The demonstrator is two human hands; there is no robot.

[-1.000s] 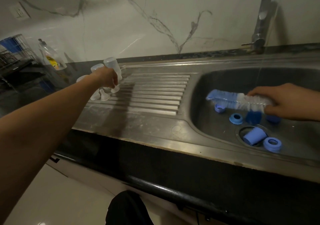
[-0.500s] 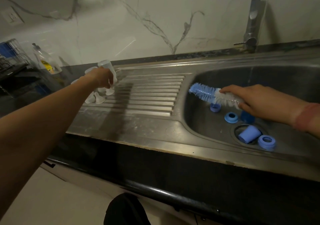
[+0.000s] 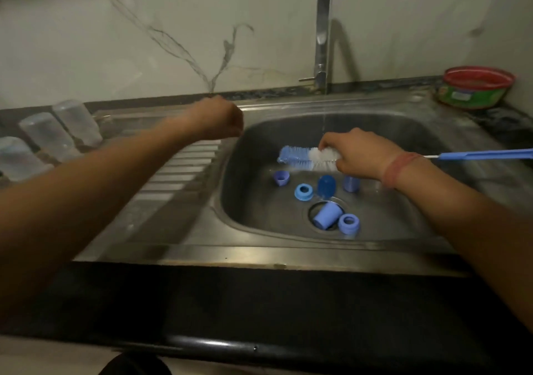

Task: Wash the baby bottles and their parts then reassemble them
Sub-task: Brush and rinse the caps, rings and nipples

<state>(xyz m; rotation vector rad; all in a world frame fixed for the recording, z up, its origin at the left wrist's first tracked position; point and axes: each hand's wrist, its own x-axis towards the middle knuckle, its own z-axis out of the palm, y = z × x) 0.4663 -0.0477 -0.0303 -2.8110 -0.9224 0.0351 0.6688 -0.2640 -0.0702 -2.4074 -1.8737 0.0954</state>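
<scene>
We rinse the brush (image 3: 305, 158), pinched in the right hand (image 3: 356, 155); left hand (image 3: 215, 118) loosely curled, empty. Next: scrub rings (image 3: 303, 192).

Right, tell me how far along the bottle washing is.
Done, apparently: three clear bottles stand upside down on the drainboard. In hand: the right hand grips the bottle brush under the running tap; the left hand is empty. Left: six blue parts in the sink, then reassembly.
</scene>
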